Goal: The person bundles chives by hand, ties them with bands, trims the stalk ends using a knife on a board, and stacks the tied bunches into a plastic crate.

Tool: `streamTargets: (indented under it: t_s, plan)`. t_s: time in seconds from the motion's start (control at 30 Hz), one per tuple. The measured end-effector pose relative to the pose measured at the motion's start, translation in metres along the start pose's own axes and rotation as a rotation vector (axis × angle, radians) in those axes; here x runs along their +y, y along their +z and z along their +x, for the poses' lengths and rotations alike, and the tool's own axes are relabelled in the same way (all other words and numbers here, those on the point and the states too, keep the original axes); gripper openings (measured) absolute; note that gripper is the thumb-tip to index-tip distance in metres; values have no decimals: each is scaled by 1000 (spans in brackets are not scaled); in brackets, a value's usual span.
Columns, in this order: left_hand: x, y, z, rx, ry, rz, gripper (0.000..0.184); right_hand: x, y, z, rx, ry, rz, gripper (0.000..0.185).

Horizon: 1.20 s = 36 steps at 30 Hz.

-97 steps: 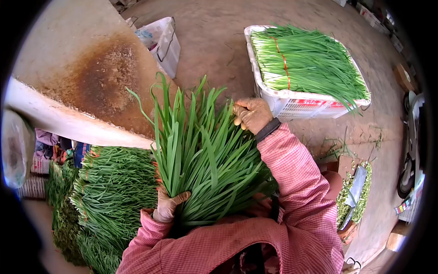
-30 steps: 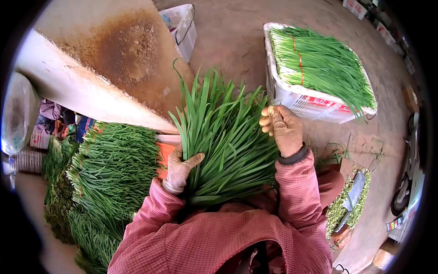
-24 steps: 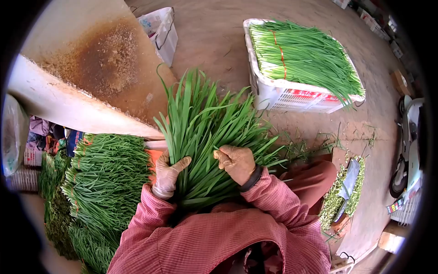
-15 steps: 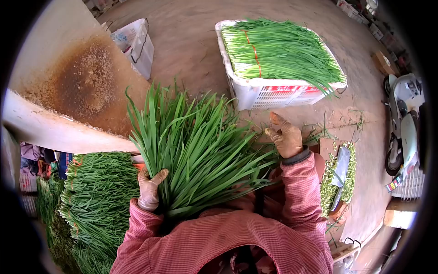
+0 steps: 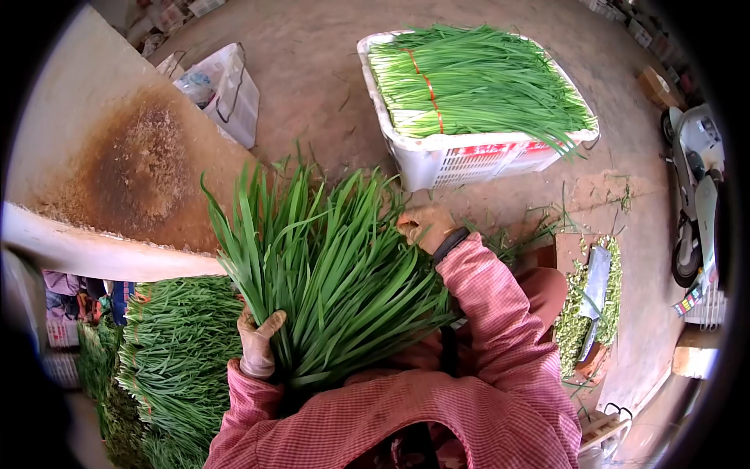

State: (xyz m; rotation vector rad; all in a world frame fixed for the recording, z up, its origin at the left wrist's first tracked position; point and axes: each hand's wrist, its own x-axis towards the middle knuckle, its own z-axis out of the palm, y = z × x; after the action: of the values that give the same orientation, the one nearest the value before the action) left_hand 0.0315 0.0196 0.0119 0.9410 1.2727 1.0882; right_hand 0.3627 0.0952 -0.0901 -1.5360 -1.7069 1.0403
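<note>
A thick bunch of garlic chives (image 5: 336, 273) lies fanned out across my lap, its green leaves pointing away from me. My gloved left hand (image 5: 259, 342) is closed around the near left side of the bunch, with the thumb over the leaves. At the bunch's right edge, my gloved right hand (image 5: 430, 228) has its fingers curled together against the leaf tips. Whatever is between those fingertips is too small to make out.
A white plastic crate (image 5: 476, 160) of banded garlic chives stands ahead. Stacked chives (image 5: 183, 359) lie at my left, below a stained slab (image 5: 148, 156). On my right, a cleaver (image 5: 595, 285) rests on trimmings (image 5: 574, 313). A scooter (image 5: 695, 187) is parked farther right.
My right hand has moved left from beside the bunch to its leaf tips, and its spread fingers have curled shut. My left hand keeps its hold. The view has shifted slightly.
</note>
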Motion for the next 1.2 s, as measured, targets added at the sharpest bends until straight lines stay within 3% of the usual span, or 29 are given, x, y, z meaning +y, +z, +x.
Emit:
streamTargets:
  t_s: [0.13, 0.17, 0.27, 0.37, 0.43, 0.47, 0.53, 0.6, 0.63, 0.67, 0.73, 0.8, 0.87, 0.93, 0.97, 1.03, 1.07, 1.13, 1.17, 1.2]
  plan:
    - [-6, -7, 6, 3, -40, -29, 22, -15, -3, -6, 149, 8, -286, 11]
    - [-7, -8, 8, -12, -44, -27, 27, 13, 3, 2, 383, 45, -29, 11]
    - [-1, -2, 8, -42, -70, -26, 32, -19, -36, 14, 364, 179, 142, 26]
    - [2, 3, 8, -33, -83, 4, 34, -40, -35, 27, 415, -92, -34, 36]
    - [2, 5, 10, -27, -68, 17, 33, -67, -30, 31, 305, -292, -621, 37]
    - [4, 7, 9, -52, -85, 8, 33, -80, -27, 37, 129, -196, -651, 34]
    - [12, 9, 7, -69, -88, 10, 31, -37, -12, 57, 352, -257, -664, 30]
    - [2, -1, 7, -20, -68, 10, 28, -32, -42, 58, 646, -76, -337, 24]
    - [9, 3, 6, -18, -99, -47, 28, -29, -62, 51, 616, 68, -457, 22]
    - [14, 4, 7, -29, -107, -93, 29, -52, -75, 32, 563, 233, -476, 33]
    - [17, -12, 15, -21, -154, -60, 30, -82, -82, -19, 518, 263, -621, 65]
    - [32, -13, 24, 12, -208, -181, 24, -74, -63, -77, 636, -139, -520, 49]
    - [53, -12, 35, 5, -229, -195, 24, -85, -32, -129, 302, -217, 114, 33]
    - [64, -10, 57, 25, -150, -142, 25, -92, 8, -156, -190, 77, 704, 45]
    - [64, -12, 78, 12, -224, -111, 27, -94, 31, -151, -416, 167, 966, 57]
    - [88, 20, 94, -25, -185, -172, 26, -91, 87, -117, -456, 9, 992, 65]
    - [92, 31, 106, 0, -161, -159, 28, -112, 92, -97, -434, 32, 1166, 66]
    - [110, 64, 111, 80, -71, 20, 41, -141, 94, -49, -425, 78, 1445, 61]
    - [122, 76, 106, 146, -54, 138, 65, -143, 92, -41, -329, 122, 1391, 55]
    - [135, 75, 101, 132, -25, 129, 65, -144, 88, -32, -230, 164, 1339, 49]
